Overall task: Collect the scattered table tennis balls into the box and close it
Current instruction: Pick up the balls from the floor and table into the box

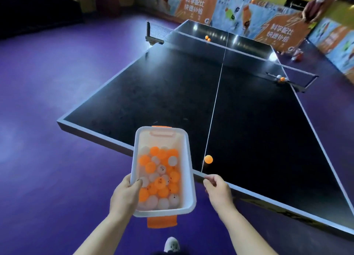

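Observation:
My left hand (125,194) grips the left rim of a clear plastic box (186,159) with orange latches, held over the table's near edge. Several orange and white balls (160,180) fill it. My right hand (216,187) hovers at the table edge, fingers loosely curled and holding nothing. One orange ball (208,159) sits just beyond its fingertips, near the white centre line. Two orange balls (207,38) lie past the net on the far half. An orange and a white ball (281,78) rest by the right net post. No lid is visible.
The black table tennis table (172,93) stretches ahead with its net (229,44) across the middle. Purple floor surrounds it. Printed barrier boards (277,23) line the far side. A red object (297,56) lies on the floor at right. My shoe (171,244) shows below.

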Demonstrator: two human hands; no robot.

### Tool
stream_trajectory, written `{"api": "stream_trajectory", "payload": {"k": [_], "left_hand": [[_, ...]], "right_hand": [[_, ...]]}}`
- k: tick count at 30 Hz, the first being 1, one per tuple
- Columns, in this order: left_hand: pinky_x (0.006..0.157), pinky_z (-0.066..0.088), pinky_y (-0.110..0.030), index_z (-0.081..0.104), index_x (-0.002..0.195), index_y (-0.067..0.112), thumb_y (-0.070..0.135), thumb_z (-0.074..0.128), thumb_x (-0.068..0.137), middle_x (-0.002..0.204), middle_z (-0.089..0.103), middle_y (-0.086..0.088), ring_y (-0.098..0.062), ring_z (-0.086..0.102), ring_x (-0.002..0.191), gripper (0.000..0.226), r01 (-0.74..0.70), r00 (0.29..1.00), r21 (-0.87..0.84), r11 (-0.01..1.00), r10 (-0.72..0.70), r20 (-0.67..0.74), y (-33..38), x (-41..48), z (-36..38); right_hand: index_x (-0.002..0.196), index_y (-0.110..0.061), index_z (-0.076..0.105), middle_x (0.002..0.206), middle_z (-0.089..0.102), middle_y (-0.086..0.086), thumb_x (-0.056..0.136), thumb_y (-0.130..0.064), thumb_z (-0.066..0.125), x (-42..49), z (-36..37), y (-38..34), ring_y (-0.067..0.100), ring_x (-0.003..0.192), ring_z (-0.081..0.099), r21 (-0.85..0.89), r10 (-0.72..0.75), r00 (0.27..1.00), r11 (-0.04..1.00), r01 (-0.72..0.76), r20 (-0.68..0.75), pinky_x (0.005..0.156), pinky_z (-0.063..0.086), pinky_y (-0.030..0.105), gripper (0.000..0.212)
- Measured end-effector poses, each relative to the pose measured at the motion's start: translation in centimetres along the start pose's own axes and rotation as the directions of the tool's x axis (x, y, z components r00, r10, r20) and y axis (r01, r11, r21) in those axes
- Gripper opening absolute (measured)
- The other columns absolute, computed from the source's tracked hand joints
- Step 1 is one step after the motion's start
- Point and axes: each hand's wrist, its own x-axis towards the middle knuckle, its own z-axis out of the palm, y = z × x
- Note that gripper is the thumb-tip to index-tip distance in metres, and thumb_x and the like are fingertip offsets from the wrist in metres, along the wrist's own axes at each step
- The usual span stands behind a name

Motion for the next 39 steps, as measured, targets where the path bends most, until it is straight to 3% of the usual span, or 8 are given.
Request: {"api": "stream_trajectory", "payload": {"k": [7, 10, 15, 20, 25, 28, 34, 39], "left_hand": [[0.074, 0.052, -0.039, 0.059, 0.106, 0.024, 0.031, 0.051, 0.092, 0.09, 0.068, 0.004, -0.02, 0.063, 0.085, 0.018, 0.012, 1.0, 0.045, 0.999, -0.012, 0.009, 3.2, 4.5, 2.9], [0.074, 0.051, -0.039, 0.059, 0.106, 0.026, 0.03, 0.051, 0.093, 0.089, 0.068, 0.005, -0.018, 0.063, 0.085, 0.015, 0.005, 1.0, 0.068, 0.998, -0.005, 0.004, 5.4, 6.4, 4.5], [0.068, 0.049, -0.036, 0.059, 0.101, 0.023, 0.03, 0.049, 0.094, 0.084, 0.067, 0.004, -0.017, 0.062, 0.08, 0.014, -0.004, 1.0, 0.117, 0.993, 0.004, -0.001, 9.6, 10.0, 8.0], [0.078, 0.054, -0.043, 0.057, 0.103, 0.032, 0.035, 0.049, 0.092, 0.086, 0.07, 0.007, -0.019, 0.065, 0.082, 0.013, 0.003, 1.0, 0.139, 0.99, -0.002, -0.008, 12.4, 13.0, 10.5], [0.071, 0.056, -0.041, 0.058, 0.099, 0.027, 0.028, 0.051, 0.093, 0.084, 0.069, 0.003, -0.019, 0.067, 0.077, 0.009, -0.011, 1.0, 0.094, 0.996, 0.012, -0.011, 14.5, 14.5, 12.3], [0.077, 0.056, -0.045, 0.058, 0.102, 0.028, 0.031, 0.05, 0.092, 0.085, 0.07, 0.003, -0.021, 0.067, 0.078, 0.013, -0.021, 1.0, 0.13, 0.991, 0.022, -0.007, 15.2, 15.2, 13.2], [0.068, 0.055, -0.039, 0.057, 0.106, 0.028, 0.032, 0.049, 0.093, 0.084, 0.069, 0.003, -0.019, 0.066, 0.075, 0.016, -0.073, 0.995, 0.169, 0.983, 0.06, 0.08, 16.9, 16.0, 15.4], [0.078, 0.055, -0.046, 0.057, 0.104, 0.029, 0.032, 0.049, 0.093, 0.085, 0.071, 0.0, -0.022, 0.067, 0.077, 0.014, -0.114, 0.983, 0.163, 0.98, 0.087, 0.165, 18.4, 16.5, 17.3]], "right_hand": [[0.119, -0.02, 0.057, 0.114, 0.052, 0.002, 0.093, -0.017, 0.054, 8.5, -0.7, 0.5, 0.014, 0.095, 0.052, -0.204, 0.022, 0.999, 0.979, -0.031, -0.043, 0.074, 0.043, 0.026, 0.027], [0.125, -0.021, 0.052, 0.121, 0.044, 0.002, 0.092, -0.017, 0.055, 12.3, -0.9, 0.6, 0.015, 0.094, 0.049, -0.284, 0.039, 0.999, 0.958, -0.031, 0.024, 0.076, 0.042, 0.026, 0.033], [0.139, -0.033, 0.036, 0.147, 0.024, 0.003, 0.09, -0.017, 0.054, 18.1, -1.4, 1.3, 0.022, 0.129, 0.031, -0.522, 0.079, 0.988, 0.853, 0.004, 0.136, 0.101, 0.038, 0.033, 0.054], [0.138, -0.037, 0.038, 0.149, 0.022, 0.002, 0.089, -0.009, 0.045, 21.7, -1.5, 2.2, 0.021, 0.134, 0.029, -0.68, 0.109, 0.95, 0.722, 0.128, 0.293, 0.101, 0.039, 0.032, 0.057], [0.123, -0.03, 0.055, 0.124, 0.049, 0.0, 0.092, -0.023, 0.048, 23.7, -2.2, 3.6, 0.018, 0.107, 0.053, -0.563, 0.095, 0.953, 0.822, 0.088, 0.288, 0.09, 0.047, 0.032, 0.032], [0.123, -0.025, 0.056, 0.107, 0.05, -0.002, 0.092, -0.028, 0.053, 25.2, -3.4, 1.5, 0.017, 0.09, 0.053, -0.355, 0.022, 0.996, 0.935, 0.01, 0.087, 0.079, 0.043, 0.027, 0.031], [0.122, -0.017, 0.057, 0.111, 0.05, -0.009, 0.093, -0.025, 0.056, 26.1, -7.0, -8.3, -0.001, 0.09, 0.05, 0.005, -0.333, 0.899, 0.937, 0.349, -0.286, 0.079, 0.039, 0.013, 0.031], [0.122, -0.027, 0.054, 0.111, 0.045, -0.01, 0.088, -0.021, 0.06, 25.2, -8.1, -12.7, -0.003, 0.084, 0.053, -0.06, -0.495, 0.866, 0.869, 0.491, -0.078, 0.074, 0.043, 0.005, 0.035]]}}
